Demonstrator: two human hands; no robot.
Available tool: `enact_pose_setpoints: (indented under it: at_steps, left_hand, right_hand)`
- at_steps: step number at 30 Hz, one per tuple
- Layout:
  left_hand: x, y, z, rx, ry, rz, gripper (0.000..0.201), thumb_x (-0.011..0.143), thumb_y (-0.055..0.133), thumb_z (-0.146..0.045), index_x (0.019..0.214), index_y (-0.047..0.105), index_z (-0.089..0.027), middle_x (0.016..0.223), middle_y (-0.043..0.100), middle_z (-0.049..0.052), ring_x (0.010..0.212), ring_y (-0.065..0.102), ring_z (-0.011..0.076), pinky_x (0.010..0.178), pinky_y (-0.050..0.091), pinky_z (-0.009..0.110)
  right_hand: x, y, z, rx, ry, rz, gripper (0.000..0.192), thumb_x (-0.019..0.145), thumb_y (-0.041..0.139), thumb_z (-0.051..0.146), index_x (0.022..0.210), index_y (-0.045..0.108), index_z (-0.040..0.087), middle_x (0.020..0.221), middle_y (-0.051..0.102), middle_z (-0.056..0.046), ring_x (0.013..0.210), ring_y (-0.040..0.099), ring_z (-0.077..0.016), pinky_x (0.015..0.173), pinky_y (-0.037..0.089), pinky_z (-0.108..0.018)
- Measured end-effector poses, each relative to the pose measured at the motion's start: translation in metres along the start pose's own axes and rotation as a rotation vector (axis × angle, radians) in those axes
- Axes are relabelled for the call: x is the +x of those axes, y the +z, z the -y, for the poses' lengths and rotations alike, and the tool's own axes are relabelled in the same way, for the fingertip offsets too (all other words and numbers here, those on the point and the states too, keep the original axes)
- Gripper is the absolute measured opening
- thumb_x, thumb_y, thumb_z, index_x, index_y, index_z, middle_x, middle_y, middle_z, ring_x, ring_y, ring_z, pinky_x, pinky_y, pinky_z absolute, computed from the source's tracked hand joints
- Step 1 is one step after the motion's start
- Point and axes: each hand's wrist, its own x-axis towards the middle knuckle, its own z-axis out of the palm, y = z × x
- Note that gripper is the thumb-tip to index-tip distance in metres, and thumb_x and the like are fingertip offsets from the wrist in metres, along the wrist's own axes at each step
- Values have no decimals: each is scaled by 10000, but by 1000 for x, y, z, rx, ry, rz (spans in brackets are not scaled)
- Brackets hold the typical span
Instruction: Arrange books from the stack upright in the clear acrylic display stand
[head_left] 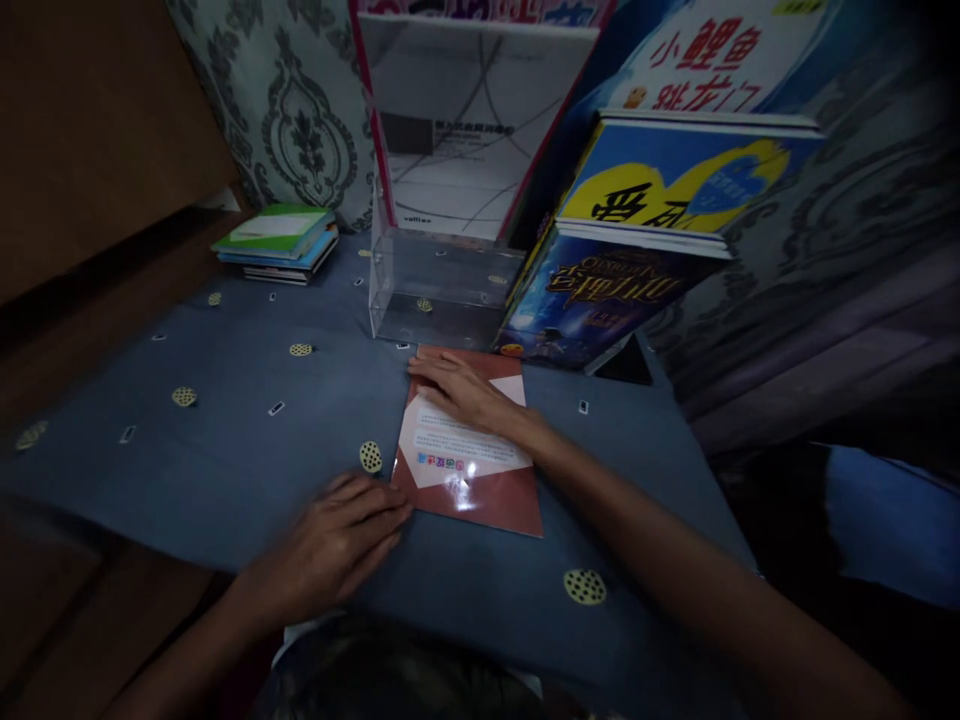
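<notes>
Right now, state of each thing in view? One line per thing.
Red booklet: flat on the tablecloth, closed, glossy cover up.
Right hand: palm down on the booklet's far end.
Left hand: flat on the cloth, fingertips at the booklet's near left corner.
Clear acrylic stand: upright, tray part empty.
Picture books: leaning tilted at the right of the stand.
Small book stack: lying flat, closed, far left.
Blue tablecloth: spread, lightly creased.
</notes>
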Motion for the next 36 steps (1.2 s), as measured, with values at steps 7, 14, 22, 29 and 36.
enact_pose_setpoints:
  at_steps: [7,14,22,29,36]
  left_hand:
    - [0,-2,2,-27,3,3,288,999,480,-152,1237,640,-177,1140,720,91,1017,663,196,893,548,374]
    - [-6,3,7,105,-13,116,448,999,522,-263,1442,491,-196,1467,552,148,1375,502,279,1096,450,508]
    - [-11,3,5,139,142,191,647,968,585,-468,1515,382,-190,1496,525,174,1444,431,304,1219,224,615]
    - [-31,0,-6,86,204,280,838,874,720,-461,1560,318,-197,1505,517,180,1444,436,314,1226,240,597]
    - [-46,5,-5,148,239,279,587,970,570,-218,1529,394,-232,1456,585,108,1431,461,249,1236,278,526]
  right_hand:
    - [11,7,-18,-18,64,-91,400,1037,433,338,1381,576,192,1504,539,-132,1441,452,-249,1183,347,-553]
    - [5,13,-3,-101,85,-70,435,1039,418,323,1415,546,147,1540,492,-148,1475,399,-255,1220,291,-539]
    - [-19,22,38,-86,58,-50,453,1043,428,343,1427,533,127,1564,452,-166,1499,353,-253,1239,276,-524]
    - [-41,28,70,-68,35,-20,475,1055,411,382,1440,513,123,1589,411,-164,1515,315,-270,1252,270,-522]
    - [-51,25,85,30,77,-20,453,1049,439,356,1439,515,136,1586,420,-149,1516,311,-269,1251,283,-522]
